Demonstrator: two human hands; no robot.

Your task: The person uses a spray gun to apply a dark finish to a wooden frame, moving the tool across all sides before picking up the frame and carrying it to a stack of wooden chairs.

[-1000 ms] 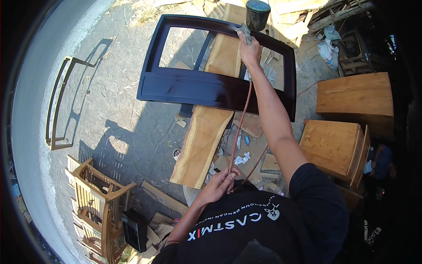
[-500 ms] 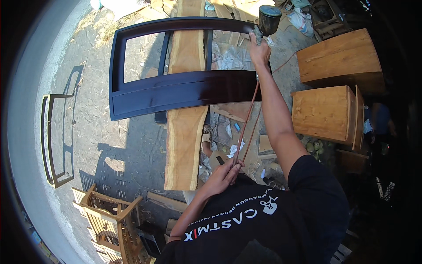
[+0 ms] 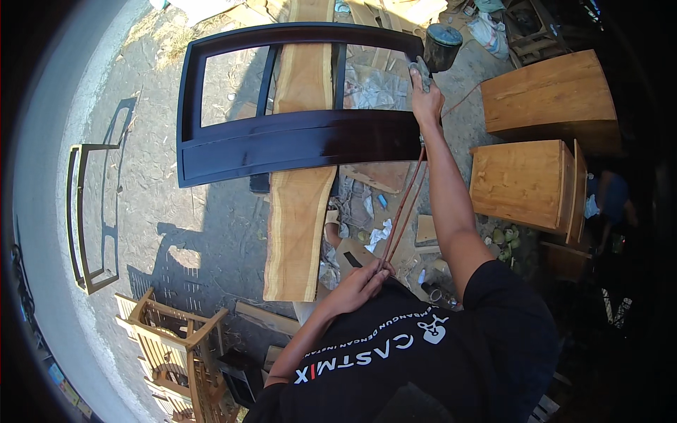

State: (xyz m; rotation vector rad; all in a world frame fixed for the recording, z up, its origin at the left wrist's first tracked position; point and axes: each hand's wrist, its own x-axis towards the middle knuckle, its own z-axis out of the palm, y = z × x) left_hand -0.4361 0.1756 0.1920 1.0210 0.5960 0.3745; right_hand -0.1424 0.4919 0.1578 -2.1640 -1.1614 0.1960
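Note:
My right hand (image 3: 427, 103), arm stretched far out, is wrapped round a spray gun (image 3: 421, 75) with a dark round cup (image 3: 442, 49). The gun is at the right end of a dark-stained wooden door frame (image 3: 296, 144), which has a solid panel nearest me and an opening beyond it. Part of that panel looks glossy. Close to my body, the fingers of my left hand (image 3: 360, 285) are closed round a reddish-brown hose (image 3: 403, 218), which runs up to the gun. Under the frame lie a pale wooden slab (image 3: 300, 236) and dark bars (image 3: 264, 83).
Two brown wooden cabinets (image 3: 546, 92) stand at the right. A slatted wooden chair (image 3: 176, 345) is at the lower left, a thin rectangular frame (image 3: 79, 218) beyond it. Plastic sheets (image 3: 370, 88) and scraps litter the ground. A person (image 3: 612, 197) is in the shade at far right.
My right hand and the spray gun have moved a little right and nearer along the frame's right end. My left hand keeps its hold on the hose.

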